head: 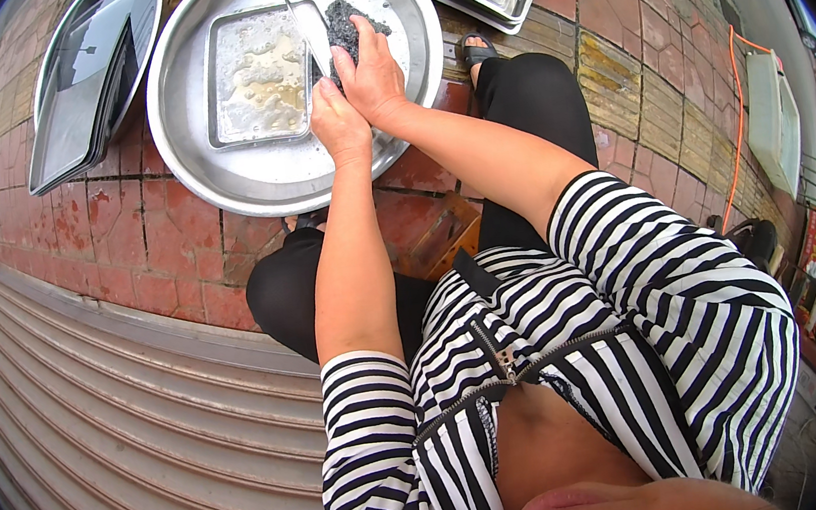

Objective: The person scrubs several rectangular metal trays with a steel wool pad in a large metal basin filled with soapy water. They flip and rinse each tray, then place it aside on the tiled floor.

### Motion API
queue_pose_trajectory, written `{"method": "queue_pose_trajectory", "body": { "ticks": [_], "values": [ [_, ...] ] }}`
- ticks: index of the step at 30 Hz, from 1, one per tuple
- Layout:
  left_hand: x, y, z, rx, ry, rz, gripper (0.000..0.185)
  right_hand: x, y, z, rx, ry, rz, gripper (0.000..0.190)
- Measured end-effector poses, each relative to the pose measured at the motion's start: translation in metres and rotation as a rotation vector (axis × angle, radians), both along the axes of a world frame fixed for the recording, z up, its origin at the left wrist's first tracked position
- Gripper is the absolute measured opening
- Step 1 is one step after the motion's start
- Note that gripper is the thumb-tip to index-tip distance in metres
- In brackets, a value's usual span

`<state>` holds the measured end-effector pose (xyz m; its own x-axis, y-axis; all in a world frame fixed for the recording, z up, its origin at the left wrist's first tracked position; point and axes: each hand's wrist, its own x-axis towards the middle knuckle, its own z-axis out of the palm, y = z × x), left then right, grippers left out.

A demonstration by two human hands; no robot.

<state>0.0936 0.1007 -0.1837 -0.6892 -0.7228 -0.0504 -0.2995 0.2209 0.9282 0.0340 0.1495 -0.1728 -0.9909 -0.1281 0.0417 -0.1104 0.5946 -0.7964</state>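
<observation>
A large round metal basin (181,183) lies before me. In its left part rests a rectangular metal tray (259,75) with murky, bubbly liquid. My left hand (342,123) grips the near end of a narrow, pale metal piece (309,33), seen at a steep angle; whether it is a blade or the side of a thin tray, I cannot tell. My right hand (374,74) is beside it, its fingers over a dark, wiry scouring pad (342,24) that lies against the metal piece. The two hands touch near the wrist, and the undersides of both are hidden.
Left of the basin, several flat trays (80,122) lean in another metal tub (158,15). Stacked metal trays (494,18) stand at the upper right. A wooden stool (444,239) is between my legs. A ribbed metal shutter (147,421) borders the wet tiles, and an orange cable (738,119) runs at right.
</observation>
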Motion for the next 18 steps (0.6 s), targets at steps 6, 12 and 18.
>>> {"method": "queue_pose_trajectory", "body": {
  "ticks": [6,12,18],
  "values": [
    [-0.013,-0.009,0.003,-0.065,-0.002,-0.039,0.046,-0.037,-0.024,-0.011,0.054,0.090,0.033,0.058],
    [-0.013,-0.016,-0.002,-0.159,-0.030,-0.008,0.043,-0.077,-0.051,-0.009,0.102,0.167,0.088,0.057],
    [-0.011,-0.022,-0.001,-0.014,-0.002,0.013,0.046,-0.045,-0.040,-0.005,0.107,0.087,0.141,0.057]
  ]
}}
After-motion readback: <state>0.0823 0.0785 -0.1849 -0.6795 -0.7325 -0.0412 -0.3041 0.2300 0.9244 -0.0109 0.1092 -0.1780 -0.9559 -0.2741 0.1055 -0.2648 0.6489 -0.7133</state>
